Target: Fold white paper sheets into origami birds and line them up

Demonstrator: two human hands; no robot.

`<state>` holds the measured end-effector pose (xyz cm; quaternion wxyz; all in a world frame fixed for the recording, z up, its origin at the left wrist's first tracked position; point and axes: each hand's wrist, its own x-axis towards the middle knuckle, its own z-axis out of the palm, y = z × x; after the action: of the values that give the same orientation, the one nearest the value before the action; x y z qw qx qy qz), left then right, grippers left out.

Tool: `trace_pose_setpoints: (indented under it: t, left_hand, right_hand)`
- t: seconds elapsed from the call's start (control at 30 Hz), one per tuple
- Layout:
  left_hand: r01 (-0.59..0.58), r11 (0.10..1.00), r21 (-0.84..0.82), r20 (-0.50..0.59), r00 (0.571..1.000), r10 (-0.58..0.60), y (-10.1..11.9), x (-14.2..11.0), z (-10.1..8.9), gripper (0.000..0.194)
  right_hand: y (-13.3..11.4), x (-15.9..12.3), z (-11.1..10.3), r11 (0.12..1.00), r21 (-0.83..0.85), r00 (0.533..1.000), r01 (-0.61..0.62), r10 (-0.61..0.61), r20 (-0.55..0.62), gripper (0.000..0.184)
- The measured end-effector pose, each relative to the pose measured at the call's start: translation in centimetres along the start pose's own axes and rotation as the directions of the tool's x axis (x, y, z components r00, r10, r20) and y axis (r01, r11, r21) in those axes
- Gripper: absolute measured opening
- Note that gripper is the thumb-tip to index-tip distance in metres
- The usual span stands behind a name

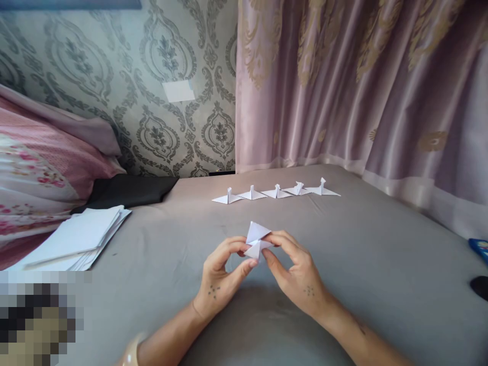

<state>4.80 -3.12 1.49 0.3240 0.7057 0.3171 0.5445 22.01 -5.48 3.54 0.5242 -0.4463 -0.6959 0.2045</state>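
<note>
Between my two hands is a small piece of folded white paper (258,234), held up above the grey sheet. Its upper part is a triangular flap pointing up, and a smaller folded part sits below it. My left hand (224,262) pinches the paper's left side between thumb and fingers. On the right side, my right hand (295,264) grips it with the thumb below and the fingers behind. Farther back stand several folded white paper figures (277,192) in a row, each with a raised upright part and flat pointed sides.
A stack of white paper sheets (82,231) lies at the left, near a dark folded item (131,190) and pink floral fabric (41,173). A pink curtain (312,101) hangs at the back right. At the right edge are a blue object (479,248) and a black one (479,287).
</note>
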Motion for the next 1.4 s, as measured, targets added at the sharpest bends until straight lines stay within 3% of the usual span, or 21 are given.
trace_pose_setpoints:
  t: [0.13,0.23,0.37,0.63,0.83,0.9,1.0,1.23,1.4]
  left_hand:
    - [0.082,0.995,-0.051,0.027,0.996,-0.081,0.8,0.3,-0.2,0.026]
    - [0.134,0.986,-0.101,0.051,0.990,-0.129,1.0,0.5,-0.2,0.023]
    - [0.169,0.973,-0.158,0.102,0.983,-0.154,0.6,0.5,-0.1,0.020]
    - [0.168,0.982,-0.086,0.086,0.983,-0.161,-0.4,0.2,0.4,0.015]
    - [0.211,0.975,-0.076,-0.080,0.973,-0.217,-0.7,-0.3,0.9,0.024]
    - [0.227,0.969,-0.094,-0.074,0.969,-0.234,-0.7,-0.4,1.0,0.026]
    - [0.252,0.958,-0.138,-0.034,0.965,-0.259,-0.5,-0.5,1.2,0.028]
    - [0.181,0.968,-0.175,-0.046,0.980,-0.191,0.2,-0.5,1.3,0.041]
    - [0.162,0.983,-0.087,0.013,0.987,-0.162,0.0,-0.2,0.8,0.009]
  right_hand:
    - [0.0,0.4,-0.2,0.984,0.085,0.986,-0.154,0.147,0.078,0.018]
    - [0.1,0.5,-0.3,0.956,0.135,0.961,-0.261,0.244,0.131,0.019]
    - [0.6,0.5,-0.3,0.938,0.113,0.943,-0.328,0.318,0.097,0.021]
    - [0.6,0.2,0.3,0.956,0.068,0.957,-0.286,0.281,0.073,0.018]
    - [-0.4,-0.3,0.4,0.981,0.071,0.976,-0.183,0.173,0.130,0.021]
    - [-0.7,-0.4,0.2,0.981,0.089,0.971,-0.170,0.151,0.184,0.022]
    - [-0.8,-0.4,0.1,0.976,0.084,0.961,-0.199,0.178,0.209,0.020]
    - [0.2,0.0,0.5,0.948,0.149,0.955,-0.282,0.263,0.138,0.016]
    - [0.7,-0.3,0.5,0.960,0.115,0.963,-0.257,0.244,0.118,0.013]
